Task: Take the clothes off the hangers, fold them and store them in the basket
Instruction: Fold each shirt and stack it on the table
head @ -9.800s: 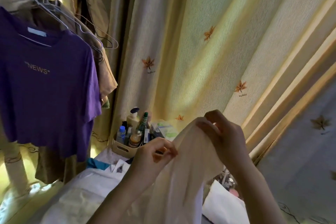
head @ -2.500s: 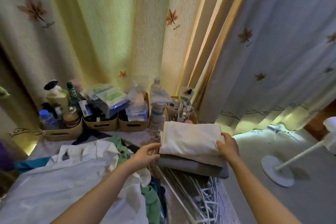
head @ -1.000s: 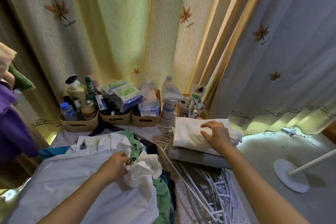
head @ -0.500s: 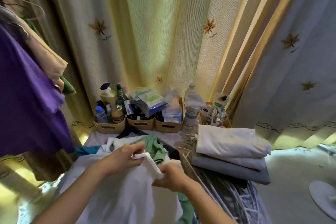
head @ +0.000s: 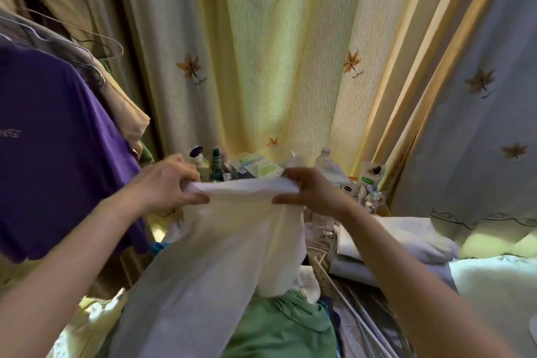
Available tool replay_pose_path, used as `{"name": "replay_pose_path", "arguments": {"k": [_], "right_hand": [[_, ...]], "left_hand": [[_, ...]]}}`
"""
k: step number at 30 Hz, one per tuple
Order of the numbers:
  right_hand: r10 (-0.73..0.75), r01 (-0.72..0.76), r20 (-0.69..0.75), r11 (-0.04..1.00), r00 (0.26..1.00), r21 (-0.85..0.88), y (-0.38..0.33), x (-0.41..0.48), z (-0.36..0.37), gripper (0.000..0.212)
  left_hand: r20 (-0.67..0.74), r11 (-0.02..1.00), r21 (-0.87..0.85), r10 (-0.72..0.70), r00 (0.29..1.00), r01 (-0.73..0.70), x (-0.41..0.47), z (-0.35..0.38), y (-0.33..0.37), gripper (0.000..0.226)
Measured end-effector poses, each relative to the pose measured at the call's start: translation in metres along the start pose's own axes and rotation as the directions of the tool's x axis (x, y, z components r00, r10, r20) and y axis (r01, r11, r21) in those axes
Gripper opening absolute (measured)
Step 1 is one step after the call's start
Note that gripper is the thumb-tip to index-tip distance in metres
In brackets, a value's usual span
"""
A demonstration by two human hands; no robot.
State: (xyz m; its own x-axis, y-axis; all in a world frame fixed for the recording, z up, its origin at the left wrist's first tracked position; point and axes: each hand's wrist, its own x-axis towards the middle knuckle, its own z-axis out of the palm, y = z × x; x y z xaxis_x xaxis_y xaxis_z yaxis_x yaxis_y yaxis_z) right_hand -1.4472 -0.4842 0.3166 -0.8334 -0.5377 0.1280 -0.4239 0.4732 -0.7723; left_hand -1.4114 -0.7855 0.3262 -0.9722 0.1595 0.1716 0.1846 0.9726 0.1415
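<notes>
White garment (head: 220, 241), held up above a heap of loose clothes, its top edge stretched level between both hands. From the left: a purple T-shirt (head: 58, 139) hangs on a wire hanger (head: 96, 73), then the left hand (head: 165, 183) has its grip pinched on the garment's top left corner, and the right hand (head: 313, 192) has its grip pinched on the opposite corner (thumbs on the near side of the cloth). Below the garment lies a green garment (head: 279, 328), and at the far right a stack of folded clothes (head: 406, 238) sits beside a pile of bare white hangers (head: 363, 322).
</notes>
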Motion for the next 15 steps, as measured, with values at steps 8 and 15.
{"name": "replay_pose_path", "arguments": {"k": [8, 15], "right_hand": [[-0.137, 0.14, -0.111, 0.99, 0.984, 0.022, -0.09, 0.004, -0.088, 0.033], [-0.083, 0.087, -0.034, 0.988, 0.996, 0.129, -0.127, -0.009, -0.146, 0.044]], "left_hand": [[-0.14, 0.887, -0.454, 0.024, 0.99, -0.086, 0.01, -0.118, -0.017, 0.03], [-0.137, 0.636, -0.761, 0.038, 0.99, -0.129, 0.023, -0.157, -0.022, 0.019]]}}
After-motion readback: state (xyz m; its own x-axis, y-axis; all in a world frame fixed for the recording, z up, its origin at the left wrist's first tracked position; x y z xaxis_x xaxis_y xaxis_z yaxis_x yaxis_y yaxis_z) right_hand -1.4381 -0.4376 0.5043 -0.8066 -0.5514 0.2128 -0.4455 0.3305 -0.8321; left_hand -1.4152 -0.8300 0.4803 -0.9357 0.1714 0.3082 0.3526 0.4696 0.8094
